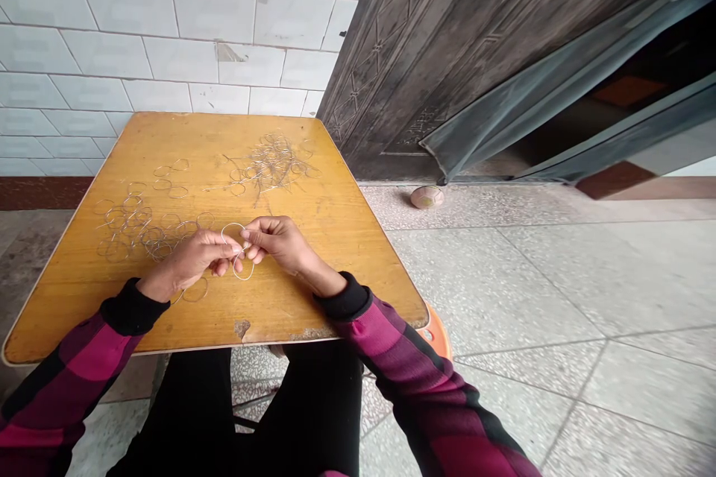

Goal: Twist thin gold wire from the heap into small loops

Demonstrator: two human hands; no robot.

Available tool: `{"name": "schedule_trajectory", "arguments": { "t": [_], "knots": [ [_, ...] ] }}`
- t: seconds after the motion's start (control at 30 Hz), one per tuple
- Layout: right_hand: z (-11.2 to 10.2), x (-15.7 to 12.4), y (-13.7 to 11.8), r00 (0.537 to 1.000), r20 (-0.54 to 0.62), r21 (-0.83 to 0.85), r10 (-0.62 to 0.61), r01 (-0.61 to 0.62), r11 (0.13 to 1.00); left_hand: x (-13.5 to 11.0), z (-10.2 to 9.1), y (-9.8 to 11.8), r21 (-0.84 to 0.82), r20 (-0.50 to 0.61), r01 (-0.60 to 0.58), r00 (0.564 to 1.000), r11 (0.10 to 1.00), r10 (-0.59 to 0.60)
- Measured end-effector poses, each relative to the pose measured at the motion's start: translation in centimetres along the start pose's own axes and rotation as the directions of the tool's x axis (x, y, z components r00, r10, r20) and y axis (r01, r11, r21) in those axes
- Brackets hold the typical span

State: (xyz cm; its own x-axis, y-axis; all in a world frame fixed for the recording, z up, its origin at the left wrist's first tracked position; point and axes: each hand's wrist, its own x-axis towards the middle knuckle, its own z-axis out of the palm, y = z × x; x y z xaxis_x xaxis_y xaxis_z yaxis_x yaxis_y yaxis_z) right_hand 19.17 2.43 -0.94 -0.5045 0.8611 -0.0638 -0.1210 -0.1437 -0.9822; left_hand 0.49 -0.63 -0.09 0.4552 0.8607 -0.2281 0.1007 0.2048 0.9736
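Between my two hands is a thin silvery wire bent into loops (242, 279), one loop above the fingers and one below. My left hand (204, 255) pinches it near its middle between thumb and fingertips. From the other side, my right hand (278, 242) is closed on the wire with thumb and forefinger. Just beyond my left hand lies a spread of looped wire pieces (131, 222) on the yellow wooden table (291, 305). A tangled heap of wire pieces (274, 162) lies farther back, to the right. A looped wire piece (195, 291) rests beneath my left wrist.
White wall tiles (212, 4) rise behind the table. To the right stand a dark carved door (385, 67) and a grey-green curtain (492, 119). A pale round object (426, 197) sits on the floor by the door. Part of an orange stool (441, 332) shows beside the table's right corner.
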Motion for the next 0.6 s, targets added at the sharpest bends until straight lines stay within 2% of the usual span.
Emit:
{"name": "schedule_trajectory", "arguments": {
  "t": [0.13, 0.3, 0.4, 0.5, 0.6],
  "knots": [
    [0.0, 0.0, 0.0, 1.000, -0.002, -0.015, -0.007, 0.007, 1.000, 0.2, 0.4, 0.0, -0.026, -0.044, -0.005, 0.999, 1.000, 0.004],
    [0.0, 0.2, -0.1, 0.998, -0.003, -0.084, -0.071, 0.070, 0.994, 0.5, 0.9, -0.1, -0.099, -0.195, -0.133, 0.974, 0.986, 0.112],
    [-0.1, 0.3, 0.1, 0.998, 0.050, -0.084, -0.044, 0.048, 0.995, 0.6, 1.1, -0.1, -0.146, -0.271, -0.183, 0.953, 0.972, 0.139],
    [-0.1, 0.3, 0.3, 0.998, 0.063, -0.012, -0.017, 0.018, 1.000, 0.6, 1.1, 0.0, -0.185, -0.372, -0.238, 0.915, 0.954, 0.156],
    [-0.1, 0.1, 0.4, 0.995, 0.095, 0.064, -0.036, 0.030, 0.998, 0.6, 1.1, 0.3, -0.235, -0.484, -0.320, 0.858, 0.918, 0.175]
  ]
}}
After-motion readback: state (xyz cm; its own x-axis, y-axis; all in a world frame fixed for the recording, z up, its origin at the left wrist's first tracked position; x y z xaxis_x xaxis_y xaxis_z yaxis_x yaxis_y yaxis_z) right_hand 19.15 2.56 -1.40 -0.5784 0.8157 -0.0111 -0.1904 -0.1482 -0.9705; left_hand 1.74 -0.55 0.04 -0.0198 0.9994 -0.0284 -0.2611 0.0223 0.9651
